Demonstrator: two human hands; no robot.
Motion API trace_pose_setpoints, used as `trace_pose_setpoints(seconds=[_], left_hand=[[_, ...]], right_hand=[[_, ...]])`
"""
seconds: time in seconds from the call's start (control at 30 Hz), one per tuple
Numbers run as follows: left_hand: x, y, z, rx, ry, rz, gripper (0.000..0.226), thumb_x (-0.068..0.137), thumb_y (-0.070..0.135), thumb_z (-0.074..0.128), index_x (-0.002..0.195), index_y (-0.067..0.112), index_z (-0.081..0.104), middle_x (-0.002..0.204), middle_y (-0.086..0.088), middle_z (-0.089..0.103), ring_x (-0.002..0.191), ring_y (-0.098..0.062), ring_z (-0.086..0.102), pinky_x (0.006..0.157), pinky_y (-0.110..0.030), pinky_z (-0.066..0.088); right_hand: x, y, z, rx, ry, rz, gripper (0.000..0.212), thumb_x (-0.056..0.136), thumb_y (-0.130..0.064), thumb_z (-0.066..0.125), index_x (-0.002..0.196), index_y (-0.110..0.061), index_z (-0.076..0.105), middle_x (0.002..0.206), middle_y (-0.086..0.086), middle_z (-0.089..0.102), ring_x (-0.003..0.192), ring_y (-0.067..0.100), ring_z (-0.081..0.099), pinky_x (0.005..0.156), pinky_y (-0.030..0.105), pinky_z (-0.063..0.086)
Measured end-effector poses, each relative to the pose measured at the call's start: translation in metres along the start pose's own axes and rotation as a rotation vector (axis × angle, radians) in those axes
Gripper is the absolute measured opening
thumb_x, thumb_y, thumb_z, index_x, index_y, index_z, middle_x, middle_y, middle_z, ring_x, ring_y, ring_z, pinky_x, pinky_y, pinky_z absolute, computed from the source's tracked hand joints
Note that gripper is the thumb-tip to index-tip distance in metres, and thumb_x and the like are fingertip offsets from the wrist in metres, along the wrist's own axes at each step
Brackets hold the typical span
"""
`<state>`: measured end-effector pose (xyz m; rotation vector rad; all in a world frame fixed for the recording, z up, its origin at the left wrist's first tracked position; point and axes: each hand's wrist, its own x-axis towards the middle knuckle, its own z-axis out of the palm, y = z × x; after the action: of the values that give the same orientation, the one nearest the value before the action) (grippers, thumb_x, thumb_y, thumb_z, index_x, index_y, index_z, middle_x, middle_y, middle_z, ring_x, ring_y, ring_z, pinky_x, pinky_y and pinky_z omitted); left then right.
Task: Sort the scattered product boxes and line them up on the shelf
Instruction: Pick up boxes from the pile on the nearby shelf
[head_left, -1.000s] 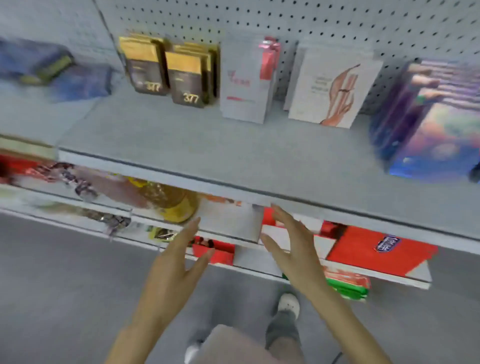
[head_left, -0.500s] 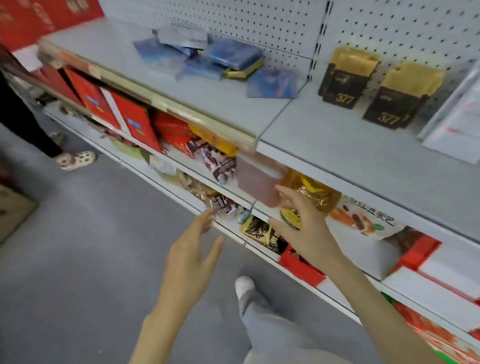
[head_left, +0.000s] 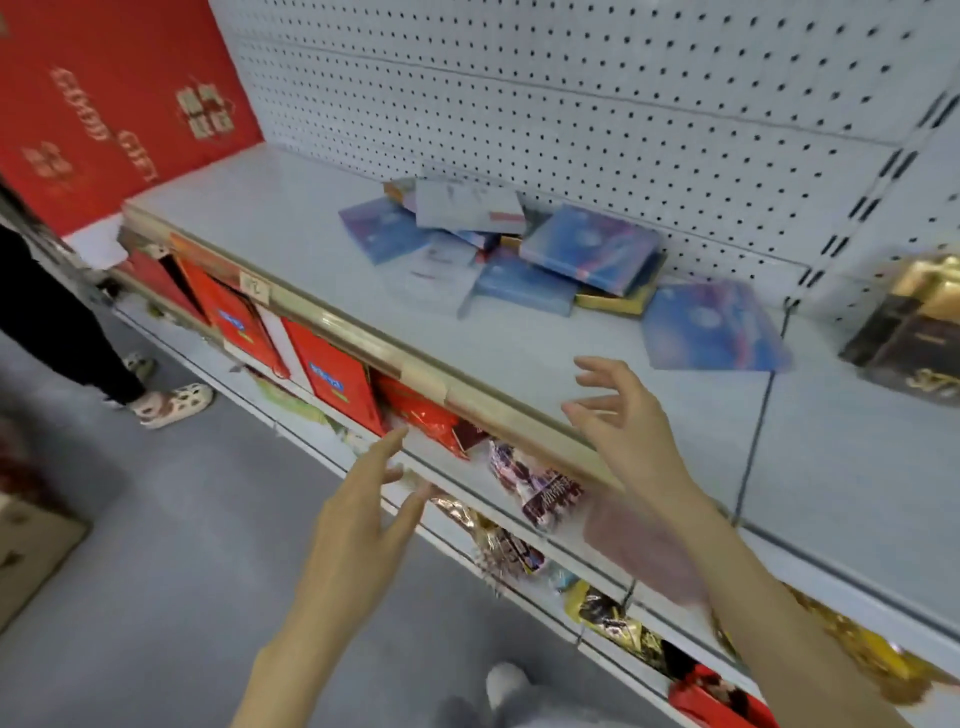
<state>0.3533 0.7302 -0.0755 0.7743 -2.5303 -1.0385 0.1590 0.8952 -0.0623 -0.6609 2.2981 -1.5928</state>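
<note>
A loose heap of flat boxes lies on the grey shelf (head_left: 291, 228) near the pegboard: blue boxes (head_left: 589, 247), a white one (head_left: 467, 202) on top, a clear-wrapped one (head_left: 431, 275) and a gold one (head_left: 618, 304) underneath. One more blue box (head_left: 711, 327) lies flat to the right, apart from the heap. My right hand (head_left: 623, 421) hovers over the shelf's front edge, fingers spread, holding nothing. Lower and left, my left hand (head_left: 363, 514) is open in front of the shelf below. Neither hand touches a box.
Black-and-gold boxes (head_left: 909, 332) stand at the right on the adjoining shelf section. A big red gift box (head_left: 104, 104) stands at the far left. Lower shelves hold red boxes (head_left: 332, 379) and snack packs (head_left: 545, 488). Another person's leg and sandal (head_left: 166, 402) are on the floor at the left.
My view has swung left, from the lined-up boxes to the scattered heap. My right hand has risen from the lower shelf to above the upper shelf's edge; both hands stay open.
</note>
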Motion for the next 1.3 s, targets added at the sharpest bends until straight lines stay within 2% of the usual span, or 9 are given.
trace_pose_setpoints(seconds=[0.23, 0.4, 0.5, 0.67, 0.8, 0.87, 0.97, 1.13, 1.3], left_hand=[[0.143, -0.06, -0.033, -0.113, -0.08, 0.009, 0.061, 0.082, 0.05, 0.05, 0.14, 0.036, 0.037, 0.13, 0.021, 0.05, 0.111, 0.003, 0.054, 0.088, -0.016, 0.042], [0.259, -0.102, -0.043, -0.097, -0.248, 0.155, 0.054, 0.092, 0.038, 0.054, 0.142, 0.034, 0.034, 0.141, 0.013, 0.045, 0.128, -0.004, 0.043, 0.105, -0.032, 0.04], [0.314, -0.111, -0.056, -0.103, -0.38, 0.19, 0.056, 0.094, 0.035, 0.053, 0.145, 0.03, 0.031, 0.14, 0.013, 0.042, 0.127, -0.004, 0.042, 0.101, -0.022, 0.035], [0.369, -0.112, -0.041, -0.119, -0.555, 0.185, 0.063, 0.092, 0.036, 0.057, 0.147, 0.028, 0.027, 0.141, 0.01, 0.043, 0.131, -0.011, 0.039, 0.099, -0.015, 0.027], [0.369, -0.109, -0.03, -0.234, -0.621, 0.16, 0.074, 0.085, 0.041, 0.065, 0.147, 0.034, 0.025, 0.139, 0.017, 0.044, 0.126, -0.003, 0.043, 0.101, -0.019, 0.035], [0.366, -0.109, -0.038, -0.305, -0.596, 0.11, 0.069, 0.086, 0.034, 0.066, 0.143, 0.038, 0.028, 0.13, 0.024, 0.049, 0.118, 0.006, 0.046, 0.096, -0.013, 0.036], [0.359, -0.11, -0.05, -0.489, -0.568, 0.019, 0.05, 0.087, 0.024, 0.065, 0.127, 0.044, 0.042, 0.112, 0.031, 0.059, 0.103, 0.018, 0.055, 0.084, -0.003, 0.041], [0.365, -0.109, -0.059, -0.78, -0.702, -0.329, 0.033, 0.091, 0.024, 0.059, 0.123, 0.029, 0.053, 0.109, 0.0, 0.07, 0.095, -0.014, 0.069, 0.073, -0.025, 0.057], [0.369, -0.096, -0.057, -0.836, -0.936, -0.352, 0.029, 0.09, 0.015, 0.061, 0.118, 0.018, 0.056, 0.111, 0.0, 0.071, 0.1, -0.019, 0.068, 0.087, -0.04, 0.055]], right_hand=[[0.114, -0.015, 0.089, -0.087, -0.019, 0.142, 0.031, 0.09, -0.029, 0.064, 0.118, -0.036, 0.052, 0.12, -0.008, 0.055, 0.095, -0.003, 0.056, 0.069, 0.006, 0.041], [0.168, -0.002, 0.15, -0.146, 0.147, 0.351, 0.044, 0.093, -0.038, 0.057, 0.134, -0.022, 0.051, 0.133, -0.004, 0.048, 0.118, 0.01, 0.048, 0.099, 0.022, 0.037], [0.186, -0.002, 0.181, -0.102, 0.345, 0.463, 0.046, 0.093, -0.038, 0.056, 0.134, -0.016, 0.051, 0.135, 0.003, 0.047, 0.125, 0.021, 0.046, 0.108, 0.036, 0.035], [0.212, 0.003, 0.225, -0.281, 0.484, 0.549, 0.039, 0.092, -0.047, 0.05, 0.107, -0.014, 0.063, 0.11, 0.008, 0.06, 0.109, 0.03, 0.047, 0.078, 0.022, 0.021], [0.218, -0.015, 0.252, -0.06, 0.71, 0.563, 0.04, 0.085, -0.049, 0.058, 0.108, -0.017, 0.062, 0.102, 0.003, 0.064, 0.097, 0.026, 0.056, 0.078, 0.024, 0.043], [0.219, -0.032, 0.259, 0.118, 0.857, 0.568, 0.026, 0.087, -0.03, 0.066, 0.109, -0.017, 0.059, 0.102, -0.001, 0.063, 0.092, 0.019, 0.059, 0.075, 0.018, 0.046], [0.215, -0.053, 0.259, 0.4, 0.981, 0.582, 0.027, 0.087, -0.014, 0.067, 0.11, -0.015, 0.054, 0.103, 0.007, 0.062, 0.093, 0.024, 0.063, 0.071, 0.03, 0.055], [0.185, -0.08, 0.255, 0.673, 0.988, 0.61, 0.034, 0.086, -0.003, 0.066, 0.115, -0.017, 0.055, 0.105, 0.011, 0.064, 0.092, 0.027, 0.068, 0.065, 0.028, 0.056], [0.164, -0.09, 0.258, 0.696, 0.828, 0.592, 0.037, 0.083, 0.001, 0.065, 0.114, -0.019, 0.061, 0.102, 0.005, 0.072, 0.094, 0.022, 0.071, 0.069, 0.032, 0.057]])
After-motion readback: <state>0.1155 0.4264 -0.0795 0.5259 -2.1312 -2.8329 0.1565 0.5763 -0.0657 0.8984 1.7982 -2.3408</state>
